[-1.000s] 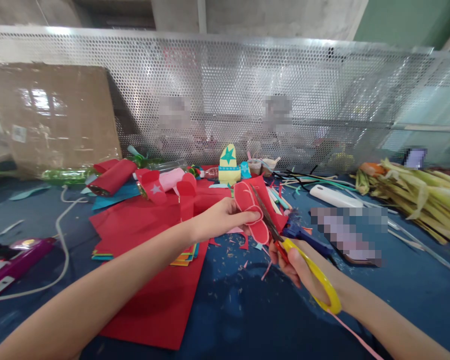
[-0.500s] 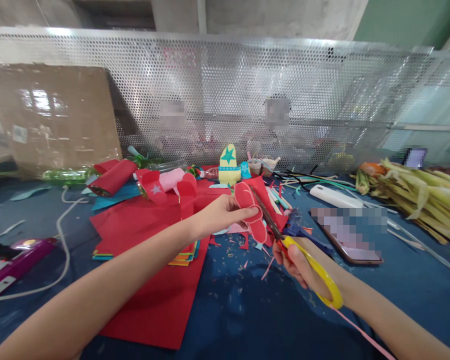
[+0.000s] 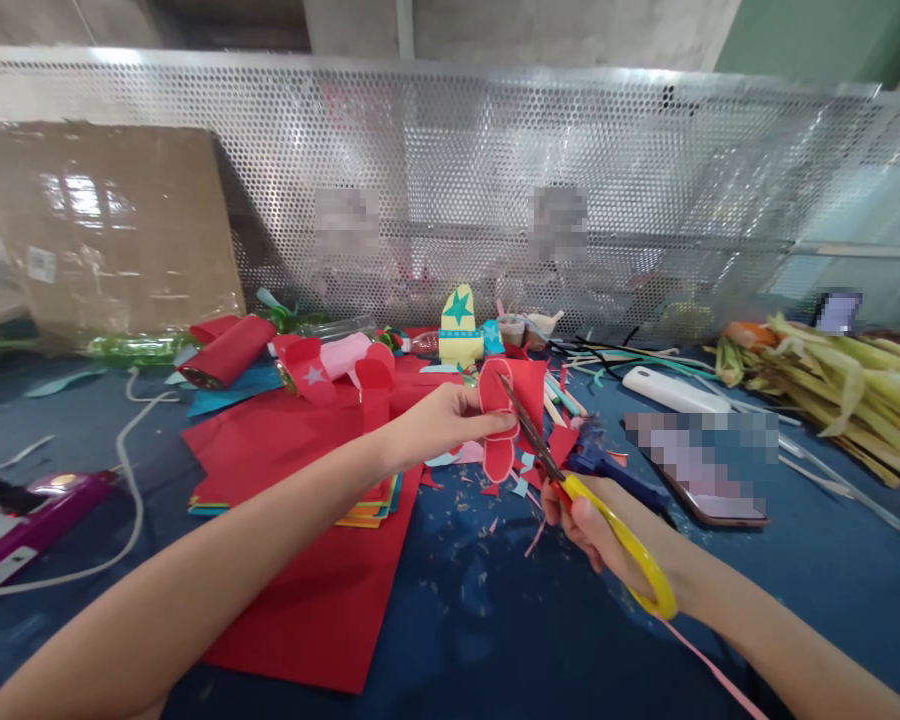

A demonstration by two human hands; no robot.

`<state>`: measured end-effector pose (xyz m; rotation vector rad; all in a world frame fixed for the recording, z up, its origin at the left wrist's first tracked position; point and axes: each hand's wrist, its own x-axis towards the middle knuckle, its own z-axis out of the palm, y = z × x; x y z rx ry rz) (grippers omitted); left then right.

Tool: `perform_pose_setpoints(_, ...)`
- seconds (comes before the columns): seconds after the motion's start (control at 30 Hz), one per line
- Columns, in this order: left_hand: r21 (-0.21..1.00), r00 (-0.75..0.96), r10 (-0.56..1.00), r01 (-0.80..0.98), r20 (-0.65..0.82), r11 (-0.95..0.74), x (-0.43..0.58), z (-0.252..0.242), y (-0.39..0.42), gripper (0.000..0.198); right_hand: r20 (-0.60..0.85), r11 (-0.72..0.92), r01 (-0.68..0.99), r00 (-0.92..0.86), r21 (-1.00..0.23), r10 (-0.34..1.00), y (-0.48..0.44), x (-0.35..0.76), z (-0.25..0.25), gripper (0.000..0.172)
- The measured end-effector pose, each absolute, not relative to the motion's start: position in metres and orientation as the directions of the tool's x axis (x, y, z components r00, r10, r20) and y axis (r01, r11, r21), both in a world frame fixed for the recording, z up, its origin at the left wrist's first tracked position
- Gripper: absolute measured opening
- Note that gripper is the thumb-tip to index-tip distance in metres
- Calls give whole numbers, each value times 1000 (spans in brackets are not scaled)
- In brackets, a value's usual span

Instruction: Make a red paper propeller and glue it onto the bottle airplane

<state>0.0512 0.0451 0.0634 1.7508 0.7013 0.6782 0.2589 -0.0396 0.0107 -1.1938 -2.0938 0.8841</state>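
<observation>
A red paper cutout [image 3: 497, 462] with rounded lobes and a pale outline is pinched in my left hand [image 3: 461, 415], held up above the table. My right hand [image 3: 596, 525] grips scissors [image 3: 630, 550] with yellow and red handles. Their blades lie against the right edge of the cutout, pointing up and left. Behind the blades, a red paper piece [image 3: 529, 385] shows; whether it is joined to the cutout I cannot tell. Under my left forearm lie red paper sheets [image 3: 322, 610] over and around a stack of coloured paper [image 3: 364, 515].
Paper scraps [image 3: 491, 490] litter the blue table. At right are a blue glue gun [image 3: 615, 470], a phone [image 3: 690, 470], a white tool [image 3: 675, 390] and corn husks [image 3: 855, 385]. Red paper rolls [image 3: 236, 350] and a yellow star-marked piece [image 3: 460, 325] stand behind. A purple power strip [image 3: 37, 525] lies left.
The red cutout has turned more upright in my left hand. The scissors stay at its right edge, with my right hand nearly in the same place.
</observation>
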Motion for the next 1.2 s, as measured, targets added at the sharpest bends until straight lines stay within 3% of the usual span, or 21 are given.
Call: perform_pose_setpoints(1.2,904,673,737,269,71,-333,46,60,48,39,101,350,510,-452,-786,886,-42,257,20,56)
